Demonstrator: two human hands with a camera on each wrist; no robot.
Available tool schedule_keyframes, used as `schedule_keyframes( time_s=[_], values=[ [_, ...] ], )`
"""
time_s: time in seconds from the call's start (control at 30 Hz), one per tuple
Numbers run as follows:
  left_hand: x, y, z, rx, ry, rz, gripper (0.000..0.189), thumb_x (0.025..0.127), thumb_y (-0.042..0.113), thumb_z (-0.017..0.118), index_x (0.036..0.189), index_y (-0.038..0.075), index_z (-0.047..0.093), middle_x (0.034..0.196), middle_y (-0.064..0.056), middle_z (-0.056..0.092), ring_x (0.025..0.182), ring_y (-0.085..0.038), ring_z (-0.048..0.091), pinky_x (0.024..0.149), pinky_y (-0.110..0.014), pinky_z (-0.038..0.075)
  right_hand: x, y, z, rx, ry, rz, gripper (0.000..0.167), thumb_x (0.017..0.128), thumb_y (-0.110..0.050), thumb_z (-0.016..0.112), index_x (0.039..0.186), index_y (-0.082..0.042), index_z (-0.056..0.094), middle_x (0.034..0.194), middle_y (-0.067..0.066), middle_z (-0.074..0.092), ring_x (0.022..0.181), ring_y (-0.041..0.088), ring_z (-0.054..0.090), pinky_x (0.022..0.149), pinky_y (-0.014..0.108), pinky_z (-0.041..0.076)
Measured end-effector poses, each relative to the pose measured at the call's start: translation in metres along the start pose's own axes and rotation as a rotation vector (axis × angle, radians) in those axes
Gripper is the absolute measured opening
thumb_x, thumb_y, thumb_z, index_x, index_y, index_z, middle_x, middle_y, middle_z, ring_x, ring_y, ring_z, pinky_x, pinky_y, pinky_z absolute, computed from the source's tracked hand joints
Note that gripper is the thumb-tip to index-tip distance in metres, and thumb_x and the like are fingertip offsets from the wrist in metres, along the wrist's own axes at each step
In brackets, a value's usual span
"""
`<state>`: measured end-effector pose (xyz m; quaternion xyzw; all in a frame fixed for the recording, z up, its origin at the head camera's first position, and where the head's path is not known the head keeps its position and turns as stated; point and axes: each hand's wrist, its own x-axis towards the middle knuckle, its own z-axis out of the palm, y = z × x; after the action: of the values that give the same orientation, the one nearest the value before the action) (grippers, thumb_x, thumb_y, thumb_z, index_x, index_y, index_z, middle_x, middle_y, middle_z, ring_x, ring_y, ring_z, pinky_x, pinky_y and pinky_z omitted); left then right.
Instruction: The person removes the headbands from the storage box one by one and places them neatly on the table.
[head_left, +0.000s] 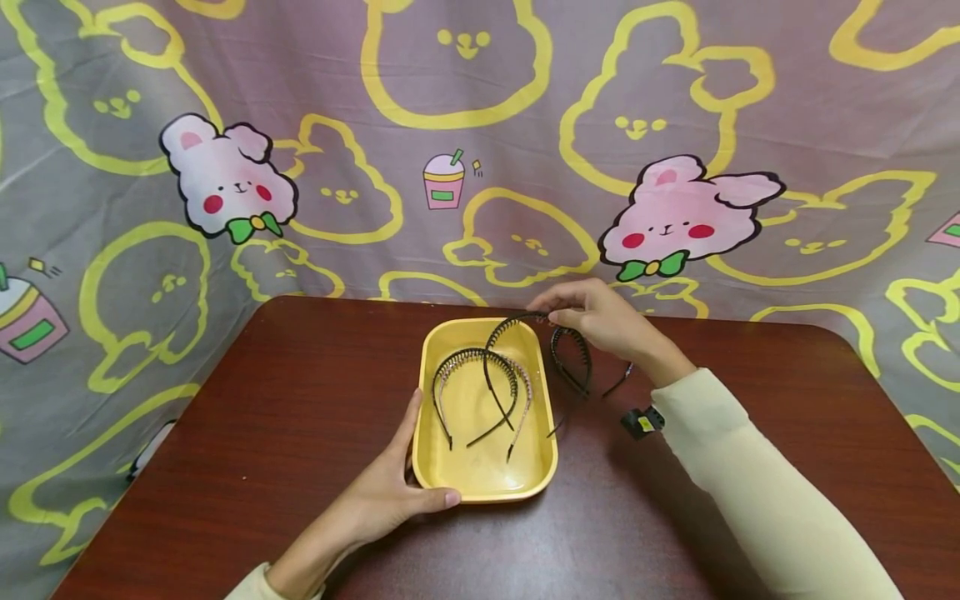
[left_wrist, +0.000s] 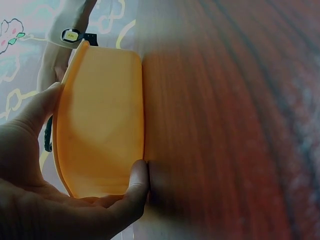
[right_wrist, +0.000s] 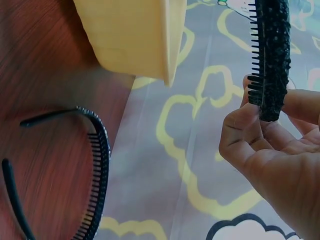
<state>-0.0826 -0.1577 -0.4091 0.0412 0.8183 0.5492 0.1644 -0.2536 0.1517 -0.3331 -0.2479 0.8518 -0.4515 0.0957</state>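
A yellow plastic bin (head_left: 480,479) stands on the table. My left hand (head_left: 375,492) grips its near left corner, thumb at the front rim and fingers along the side wall (left_wrist: 100,115). Inside lie a black toothed headband (head_left: 436,396) and a pinkish patterned one (head_left: 529,396), overlapping. My right hand (head_left: 600,321) pinches another black headband (head_left: 488,342), toothed and rough-surfaced in the right wrist view (right_wrist: 272,55), by its curved top. Its legs hang over the bin's right part. Below my right hand, a dark toothed headband (right_wrist: 104,160) rests on the table, partly hidden in the head view.
The dark reddish wooden table (head_left: 262,417) meets a patterned cloth (head_left: 525,150) hanging behind and at the sides. A small black device (head_left: 642,422) sits at the right sleeve's cuff. Beneath the right wrist, a thin dark headband end (head_left: 618,382) shows on the table.
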Motion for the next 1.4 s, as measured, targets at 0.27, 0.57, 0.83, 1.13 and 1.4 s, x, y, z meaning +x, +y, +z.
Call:
schedule_keyframes(
  time_s=[0.27, 0.57, 0.83, 1.13, 1.4],
  values=[
    [-0.001, 0.000, 0.000, 0.015, 0.009, -0.007, 0.142, 0.074, 0.027, 0.096, 0.169, 0.032, -0.009, 0.176, -0.010, 0.012, 0.157, -0.034, 0.025, 0.128, -0.055, 0.016, -0.012, 0.004, -0.010, -0.015, 0.011, 0.016, 0.028, 0.104, -0.003, 0.056, 0.124, -0.008, 0.076, 0.122, 0.013, 0.073, 0.112, 0.029, 0.064, 0.092, 0.034, 0.055],
    [0.000, 0.001, -0.001, 0.003, 0.003, -0.002, 0.142, 0.074, 0.026, 0.096, 0.169, 0.031, -0.009, 0.177, -0.009, 0.010, 0.157, -0.031, 0.024, 0.128, -0.053, 0.016, -0.024, 0.005, -0.024, -0.048, 0.018, 0.017, 0.026, 0.103, -0.002, 0.059, 0.121, -0.008, 0.077, 0.114, 0.012, 0.073, 0.104, 0.020, 0.063, 0.087, 0.027, 0.054],
    [0.000, 0.000, -0.001, 0.001, -0.002, 0.001, 0.142, 0.075, 0.026, 0.096, 0.169, 0.032, -0.010, 0.177, -0.007, 0.010, 0.157, -0.029, 0.025, 0.127, -0.052, 0.017, -0.035, 0.014, -0.030, -0.032, 0.008, 0.017, 0.026, 0.103, 0.000, 0.057, 0.120, -0.005, 0.076, 0.115, 0.014, 0.070, 0.104, 0.016, 0.060, 0.086, 0.024, 0.053],
    [0.000, -0.001, 0.000, -0.012, -0.004, -0.003, 0.142, 0.075, 0.025, 0.096, 0.169, 0.032, -0.010, 0.177, -0.007, 0.010, 0.157, -0.028, 0.024, 0.127, -0.050, 0.017, -0.047, 0.020, -0.035, -0.052, 0.012, 0.052, 0.026, 0.104, -0.004, 0.058, 0.121, -0.010, 0.076, 0.120, 0.009, 0.068, 0.112, 0.018, 0.059, 0.090, 0.023, 0.050],
    [0.000, -0.002, -0.001, -0.010, -0.009, 0.000, 0.142, 0.075, 0.026, 0.096, 0.168, 0.033, -0.010, 0.177, -0.006, 0.010, 0.157, -0.027, 0.023, 0.126, -0.050, 0.017, -0.058, 0.026, -0.034, -0.055, 0.002, 0.069, 0.026, 0.105, -0.006, 0.059, 0.123, -0.012, 0.076, 0.124, 0.008, 0.072, 0.113, 0.015, 0.061, 0.092, 0.022, 0.051]
  ],
)
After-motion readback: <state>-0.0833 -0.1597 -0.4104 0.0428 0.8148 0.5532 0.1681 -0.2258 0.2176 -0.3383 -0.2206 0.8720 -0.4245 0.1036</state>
